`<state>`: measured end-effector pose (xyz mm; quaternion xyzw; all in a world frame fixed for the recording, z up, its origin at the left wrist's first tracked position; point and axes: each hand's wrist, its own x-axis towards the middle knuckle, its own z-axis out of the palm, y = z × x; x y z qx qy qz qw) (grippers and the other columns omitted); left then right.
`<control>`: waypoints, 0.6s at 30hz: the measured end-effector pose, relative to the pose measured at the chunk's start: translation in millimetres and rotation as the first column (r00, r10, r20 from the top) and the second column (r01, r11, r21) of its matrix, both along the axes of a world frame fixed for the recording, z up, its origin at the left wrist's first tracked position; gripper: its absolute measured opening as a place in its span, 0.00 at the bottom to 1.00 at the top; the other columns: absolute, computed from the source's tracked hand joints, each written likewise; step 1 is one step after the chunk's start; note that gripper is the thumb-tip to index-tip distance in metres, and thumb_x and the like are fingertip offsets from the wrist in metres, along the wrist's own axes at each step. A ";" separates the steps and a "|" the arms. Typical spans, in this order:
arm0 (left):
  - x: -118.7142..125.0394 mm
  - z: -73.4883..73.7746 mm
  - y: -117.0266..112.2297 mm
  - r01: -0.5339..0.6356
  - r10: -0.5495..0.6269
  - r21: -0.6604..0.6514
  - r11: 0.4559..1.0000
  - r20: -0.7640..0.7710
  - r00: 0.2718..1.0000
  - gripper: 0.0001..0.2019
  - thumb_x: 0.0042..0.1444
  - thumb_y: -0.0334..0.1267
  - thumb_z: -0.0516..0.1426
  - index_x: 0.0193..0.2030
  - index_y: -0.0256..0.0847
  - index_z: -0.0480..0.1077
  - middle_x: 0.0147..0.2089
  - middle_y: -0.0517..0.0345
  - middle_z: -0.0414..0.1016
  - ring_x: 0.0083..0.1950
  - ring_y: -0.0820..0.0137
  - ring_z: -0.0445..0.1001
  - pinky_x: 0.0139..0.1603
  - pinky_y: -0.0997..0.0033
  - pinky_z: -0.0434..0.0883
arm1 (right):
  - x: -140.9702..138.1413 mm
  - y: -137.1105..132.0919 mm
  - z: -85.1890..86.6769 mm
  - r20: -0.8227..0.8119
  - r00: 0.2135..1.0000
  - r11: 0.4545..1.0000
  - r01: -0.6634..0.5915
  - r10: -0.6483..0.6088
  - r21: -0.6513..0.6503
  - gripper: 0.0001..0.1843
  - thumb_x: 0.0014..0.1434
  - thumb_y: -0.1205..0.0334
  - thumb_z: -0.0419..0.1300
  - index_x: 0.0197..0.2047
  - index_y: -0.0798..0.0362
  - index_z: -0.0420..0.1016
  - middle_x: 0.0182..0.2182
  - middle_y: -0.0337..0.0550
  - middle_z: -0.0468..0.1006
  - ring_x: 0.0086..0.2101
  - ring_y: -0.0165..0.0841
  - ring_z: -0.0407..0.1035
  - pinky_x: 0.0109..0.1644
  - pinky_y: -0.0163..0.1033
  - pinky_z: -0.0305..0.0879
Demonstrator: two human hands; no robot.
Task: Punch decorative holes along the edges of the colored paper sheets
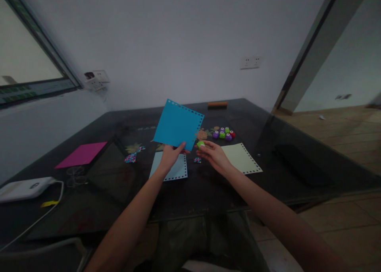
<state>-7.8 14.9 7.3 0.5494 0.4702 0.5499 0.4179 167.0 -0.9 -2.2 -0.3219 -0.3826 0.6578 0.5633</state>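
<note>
My left hand (172, 155) grips the lower edge of a blue sheet of paper (178, 125), held tilted above the table. Small holes run along the sheet's top and right edges. Just right of the sheet's lower corner, my right hand (214, 156) has its fingers closed on a small green craft punch (200, 144). Beneath my left hand lies a pale blue sheet (175, 169) with holes down its right edge. A cream sheet (242, 159), punched along one side, lies beside my right hand. Between the two flat sheets sits a little pile of coloured paper bits (197, 160).
Several purple, green and red punches (223, 134) cluster behind my right hand. More paper bits (131, 157) and a magenta sheet (81, 155) lie to the left. A white device (28, 188) with a cable is at far left, a dark flat object (300, 164) at right, a brown roll (217, 105) at back.
</note>
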 end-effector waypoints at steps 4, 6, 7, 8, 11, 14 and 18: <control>-0.8 -1.8 -0.5 0.017 -0.017 0.004 1.000 -0.043 0.999 0.09 0.49 0.38 0.60 0.35 0.34 0.69 0.24 0.55 0.77 0.25 0.67 0.77 0.30 0.69 0.75 | -0.4 -0.3 -0.6 0.005 1.000 1.000 -0.019 0.019 0.004 0.17 0.41 0.63 0.71 0.36 0.54 0.73 0.34 0.42 0.78 0.30 0.31 0.74 0.41 0.40 0.71; -0.8 -1.6 -1.3 0.024 -0.024 0.002 1.000 -0.054 0.998 0.09 0.50 0.38 0.60 0.35 0.34 0.70 0.25 0.55 0.77 0.25 0.67 0.77 0.30 0.68 0.75 | -0.7 -0.7 -0.9 0.007 1.000 1.000 -0.028 0.028 0.004 0.17 0.40 0.63 0.71 0.36 0.54 0.73 0.34 0.41 0.77 0.30 0.31 0.74 0.40 0.40 0.71; -0.7 -1.3 -1.6 0.025 -0.025 0.000 1.000 -0.061 0.998 0.09 0.50 0.38 0.60 0.34 0.34 0.70 0.25 0.55 0.77 0.25 0.67 0.77 0.31 0.68 0.75 | -0.9 -0.9 -0.9 0.009 0.999 0.999 -0.033 0.033 0.004 0.18 0.40 0.63 0.71 0.36 0.54 0.73 0.34 0.41 0.77 0.30 0.31 0.74 0.40 0.40 0.71; -0.7 -0.9 -1.8 0.026 -0.027 -0.004 1.000 -0.069 0.997 0.09 0.50 0.38 0.60 0.34 0.34 0.70 0.25 0.55 0.77 0.26 0.66 0.77 0.31 0.67 0.76 | -1.0 -1.1 -1.0 0.010 0.999 0.999 -0.037 0.037 0.004 0.18 0.40 0.63 0.71 0.36 0.54 0.73 0.34 0.41 0.77 0.30 0.31 0.74 0.40 0.39 0.71; -0.6 -0.1 -2.0 0.019 -0.021 -0.015 1.000 -0.087 0.996 0.09 0.51 0.38 0.59 0.35 0.33 0.70 0.25 0.54 0.78 0.26 0.66 0.77 0.32 0.67 0.76 | -1.2 -1.4 -1.1 0.019 0.999 0.999 -0.047 0.047 0.008 0.18 0.40 0.63 0.71 0.36 0.54 0.74 0.33 0.41 0.77 0.30 0.31 0.74 0.40 0.39 0.71; -0.5 0.1 -2.0 0.011 -0.012 -0.013 1.000 -0.093 0.996 0.09 0.51 0.38 0.60 0.35 0.33 0.70 0.25 0.54 0.78 0.26 0.66 0.77 0.31 0.67 0.76 | -0.9 -1.2 -1.3 0.024 0.999 0.999 -0.046 0.046 0.019 0.18 0.40 0.63 0.71 0.37 0.53 0.74 0.34 0.41 0.77 0.31 0.31 0.73 0.40 0.39 0.71; -0.2 0.2 -2.3 0.016 -0.016 -0.001 1.000 -0.084 0.996 0.08 0.50 0.37 0.60 0.34 0.34 0.70 0.25 0.54 0.78 0.26 0.66 0.77 0.31 0.68 0.75 | -0.5 -0.9 -1.2 0.030 0.999 0.999 -0.046 0.046 0.028 0.18 0.40 0.63 0.71 0.36 0.53 0.74 0.36 0.42 0.77 0.32 0.31 0.73 0.40 0.39 0.71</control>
